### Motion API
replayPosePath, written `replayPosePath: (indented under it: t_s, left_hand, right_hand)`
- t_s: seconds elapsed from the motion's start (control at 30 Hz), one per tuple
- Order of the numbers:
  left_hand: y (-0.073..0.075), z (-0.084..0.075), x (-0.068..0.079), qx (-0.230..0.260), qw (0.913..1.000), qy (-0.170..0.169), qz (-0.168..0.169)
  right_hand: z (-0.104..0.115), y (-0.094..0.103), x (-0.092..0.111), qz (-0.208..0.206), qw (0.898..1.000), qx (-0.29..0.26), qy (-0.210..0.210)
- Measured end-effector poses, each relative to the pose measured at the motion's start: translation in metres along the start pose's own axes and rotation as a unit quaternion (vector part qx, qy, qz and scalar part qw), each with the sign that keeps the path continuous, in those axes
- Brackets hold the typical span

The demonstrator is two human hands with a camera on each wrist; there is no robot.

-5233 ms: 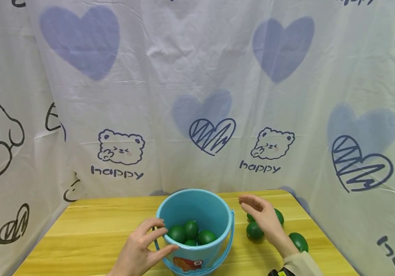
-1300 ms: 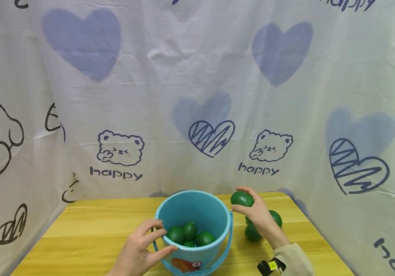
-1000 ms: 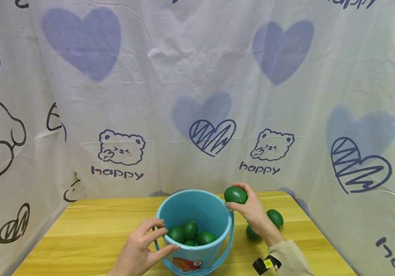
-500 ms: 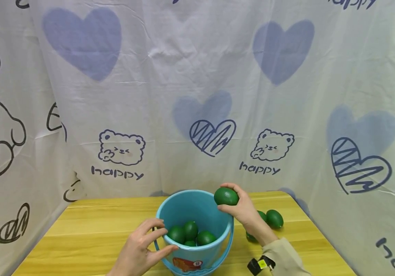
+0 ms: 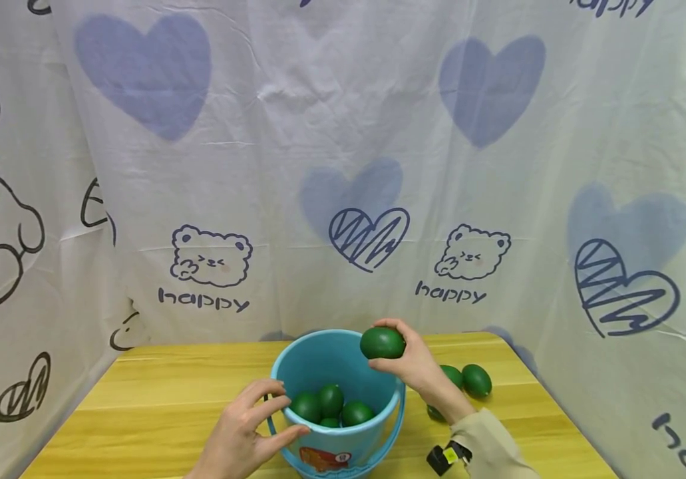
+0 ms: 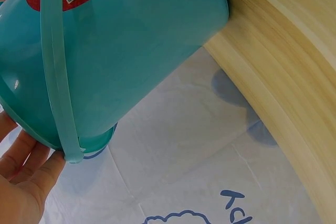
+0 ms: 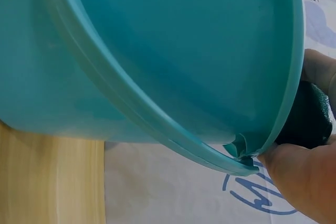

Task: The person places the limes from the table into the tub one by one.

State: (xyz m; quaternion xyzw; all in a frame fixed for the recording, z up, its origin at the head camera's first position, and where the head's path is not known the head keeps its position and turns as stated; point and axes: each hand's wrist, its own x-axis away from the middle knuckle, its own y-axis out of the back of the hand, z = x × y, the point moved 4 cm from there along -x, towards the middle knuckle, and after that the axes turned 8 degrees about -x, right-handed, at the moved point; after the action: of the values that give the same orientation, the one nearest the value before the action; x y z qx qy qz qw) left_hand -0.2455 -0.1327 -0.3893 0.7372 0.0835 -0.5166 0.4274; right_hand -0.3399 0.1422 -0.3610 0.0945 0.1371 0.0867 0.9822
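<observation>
My right hand (image 5: 411, 362) holds a dark green oval fruit (image 5: 382, 343) between thumb and fingers, over the right part of the blue bucket's (image 5: 343, 440) rim. In the right wrist view that fruit (image 7: 307, 116) shows dark beside the rim, partly covered by the thumb and fingers. Several similar green fruits (image 5: 356, 413) lie at the bottom of the bucket. My left hand (image 5: 243, 429) grips the bucket's left rim, fingers curved at its edge. The left wrist view has the fingers (image 6: 23, 153) right at the rim, close to where the handle (image 6: 55, 66) joins.
More green fruits (image 5: 477, 381) lie on the wooden table (image 5: 163, 399) to the right of the bucket, partly behind my right forearm. A white cloth (image 5: 319, 120) printed with hearts and bears hangs behind and on both sides.
My right hand, earlier without a fruit near those on the table, has picked one up and carried it left over the bucket's rim. The fruit farthest right is gone. My left hand stays put.
</observation>
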Motion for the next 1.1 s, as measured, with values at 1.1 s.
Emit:
replayPosePath:
  t_s: [1.1]
  left_hand:
    - [0.0009,-0.0008,-0.0005,0.006,1.0,0.006,-0.002]
  right_hand:
    - [0.0003,-0.003,-0.0011,0.064,0.996,-0.057,0.019]
